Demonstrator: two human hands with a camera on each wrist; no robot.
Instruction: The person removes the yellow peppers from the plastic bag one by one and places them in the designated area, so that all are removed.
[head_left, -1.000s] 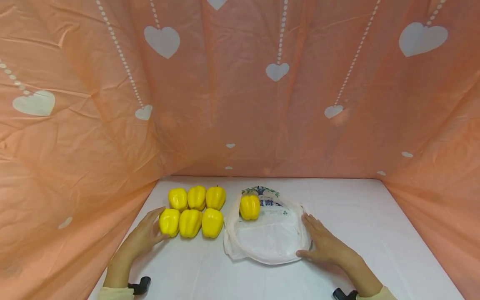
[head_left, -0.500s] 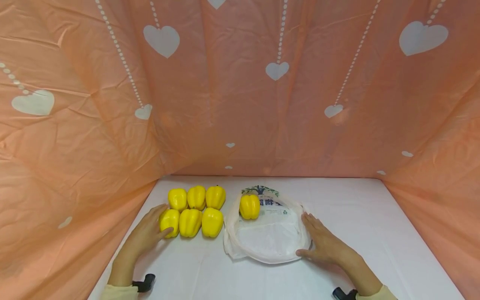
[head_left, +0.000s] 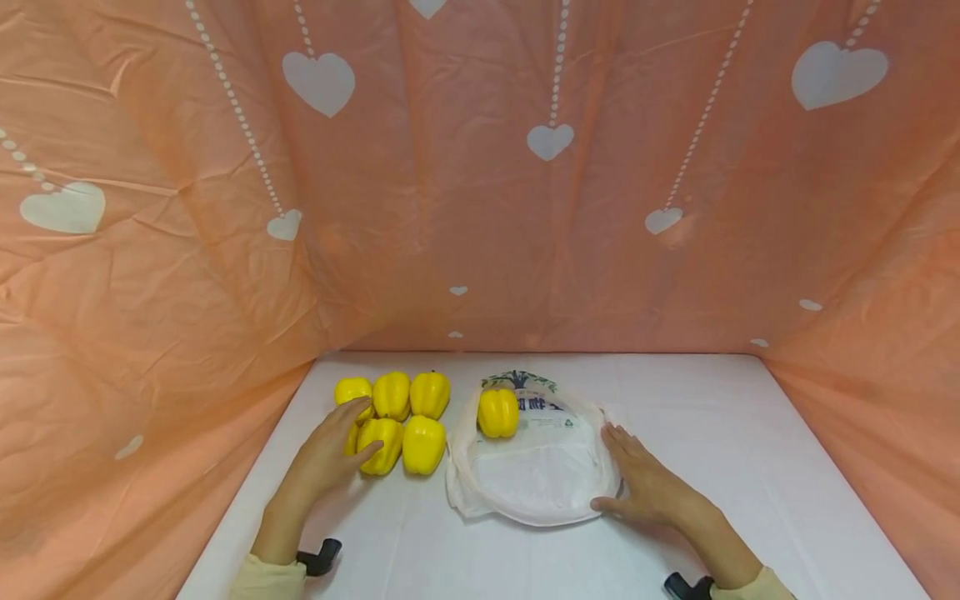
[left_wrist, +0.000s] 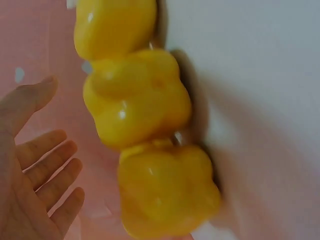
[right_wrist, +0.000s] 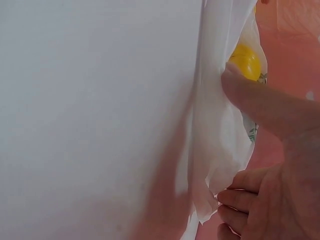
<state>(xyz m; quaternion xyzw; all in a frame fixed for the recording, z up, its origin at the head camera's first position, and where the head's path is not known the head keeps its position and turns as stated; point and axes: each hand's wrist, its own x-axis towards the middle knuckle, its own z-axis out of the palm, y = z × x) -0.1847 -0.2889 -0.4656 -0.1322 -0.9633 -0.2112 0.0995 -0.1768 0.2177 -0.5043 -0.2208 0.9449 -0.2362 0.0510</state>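
My left hand (head_left: pixel 324 454) hovers over the left end of two rows of yellow bell peppers, its fingers spread and holding nothing. It partly covers the front-left pepper and overlaps the front-middle pepper (head_left: pixel 386 446). In the left wrist view, the thumb and fingers (left_wrist: pixel 65 145) stand apart from the nearest pepper (left_wrist: pixel 167 192). A white plastic bag (head_left: pixel 540 518) with dark print lies with its mouth spread round; a single pepper (head_left: pixel 498 413) sits inside. My right hand (head_left: pixel 648 483) rests at the bag's right rim, thumb (right_wrist: pixel 237 82) against the plastic, fingers extended.
The back row holds peppers such as the right one (head_left: pixel 430 395), beside the bag's left side. A white cloth (head_left: pixel 750 450) covers the table. Orange curtains (head_left: pixel 480 208) with white hearts enclose the back and both sides.
My left hand has moved right from beside the front-left pepper to over it and toward the front-middle one. My right hand, the bag and the peppers have stayed in place.
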